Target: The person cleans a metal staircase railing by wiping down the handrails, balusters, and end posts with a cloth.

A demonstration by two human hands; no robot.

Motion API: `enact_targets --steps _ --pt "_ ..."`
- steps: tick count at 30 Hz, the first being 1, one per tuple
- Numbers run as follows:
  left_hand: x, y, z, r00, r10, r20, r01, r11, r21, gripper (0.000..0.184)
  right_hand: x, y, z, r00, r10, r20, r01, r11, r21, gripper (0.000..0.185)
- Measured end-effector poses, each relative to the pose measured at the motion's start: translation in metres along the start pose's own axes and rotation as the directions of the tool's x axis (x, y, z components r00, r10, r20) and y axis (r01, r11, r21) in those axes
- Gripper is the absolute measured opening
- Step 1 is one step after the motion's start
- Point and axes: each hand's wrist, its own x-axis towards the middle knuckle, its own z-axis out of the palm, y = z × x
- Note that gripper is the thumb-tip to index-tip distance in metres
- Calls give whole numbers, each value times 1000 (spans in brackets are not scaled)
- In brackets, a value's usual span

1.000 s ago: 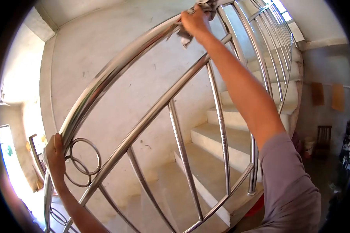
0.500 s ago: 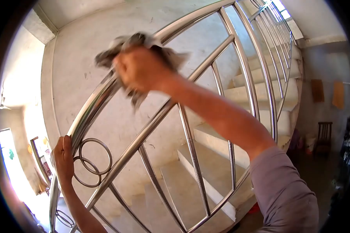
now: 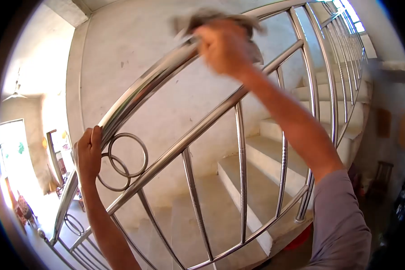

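Note:
A thick shiny metal handrail [image 3: 144, 87] curves up from lower left to upper right. My left hand [image 3: 88, 153] is wrapped around its lower part, beside two metal rings [image 3: 129, 155] set under the rail. Higher up, my right hand [image 3: 222, 47] is closed on a greyish cloth [image 3: 252, 24] pressed against the top of the handrail. Motion blurs that hand and the cloth, whose loose ends stick out on both sides of it. Below runs a thinner slanted rail [image 3: 202, 121] with upright bars.
Concrete stairs [image 3: 256, 168] climb to the right behind the railing, along a scuffed pale wall [image 3: 117, 58]. At far right, a dark wooden chair [image 3: 382, 177] stands in shadow. A bright doorway [image 3: 13, 144] and a ceiling fan [image 3: 15, 93] are at left.
My right hand has slid the cloth up along the handrail, toward the upper right. My left hand still grips the lower rail. The camera view has shifted somewhat.

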Motion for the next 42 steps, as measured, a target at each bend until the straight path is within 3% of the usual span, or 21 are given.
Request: enact_targets --steps 1,3,5,8,10,16,19,21,22,24,25,26,27,28,29,30,33,34,37,40,42 --pt "0 1 0 1000 -7 3 7 1000 -14 48 -1 -35 4 983 -60 176 49 996 71 9" --pt "-2 -1 -2 1000 -15 6 15 1000 -28 49 -14 -102 22 960 -248 128 211 945 249 9" --pt "0 -11 -4 997 -4 73 11 995 -95 49 -23 -142 33 945 -292 145 197 865 462 20" --pt "3 -19 -3 993 22 116 -10 995 -100 45 -17 -114 36 935 -252 248 132 900 415 29" --pt "3 -22 -1 993 12 117 -1 996 -93 42 -22 -64 29 980 -197 1 193 958 214 24" --pt "5 -33 8 997 81 9 -81 996 -35 47 -9 136 -76 985 -100 -138 62 964 -260 14" --pt "6 -40 8 998 60 6 -59 997 -44 45 -26 208 -96 997 36 -66 -58 929 -365 21" --pt "7 -54 7 998 54 13 -54 998 -35 44 -40 242 -100 997 67 -38 -75 719 -691 30" --pt "7 -54 5 999 47 15 -46 997 -62 44 -41 269 -99 996 76 -38 -81 714 -695 30" --pt "8 -49 5 999 39 21 -36 995 -89 44 -39 314 -96 914 356 196 -218 836 -504 57" --pt "7 -45 6 1000 2 6 -1 992 -123 44 -39 304 -98 910 405 89 -336 847 -412 30" --pt "6 -42 8 999 -35 -2 34 987 -157 44 -36 294 -99 905 415 99 -340 842 -419 30" --pt "8 -48 7 999 52 -11 -53 992 -112 43 -36 297 -100 843 537 -1 -527 826 -200 30" --pt "9 -54 12 999 -1 -53 -8 987 -161 44 -39 309 -102 748 660 -71 -659 751 41 30" --pt "9 -58 12 999 -9 -39 2 985 -170 44 -48 320 -112 721 665 194 -690 662 293 34" --pt "9 -59 10 999 -18 -28 13 984 -179 44 -53 318 -119 716 669 199 -695 661 283 34" --pt "11 -64 9 999 -40 -19 36 985 -168 45 -63 237 -150 479 817 321 -859 360 364 34" --pt "13 -66 7 999 -38 -10 36 985 -169 45 -61 227 -162 307 814 493 -926 135 352 25" --pt "14 -75 5 998 -44 40 49 987 -156 47 -106 245 -164 311 784 537 -924 118 364 42" --pt "17 -91 8 996 -91 18 92 975 -201 51 -135 224 -174 388 733 560 -871 93 482 39" --pt "21 -100 4 998 -57 23 61 976 -210 56 -157 204 -189 330 737 589 -880 16 474 37"
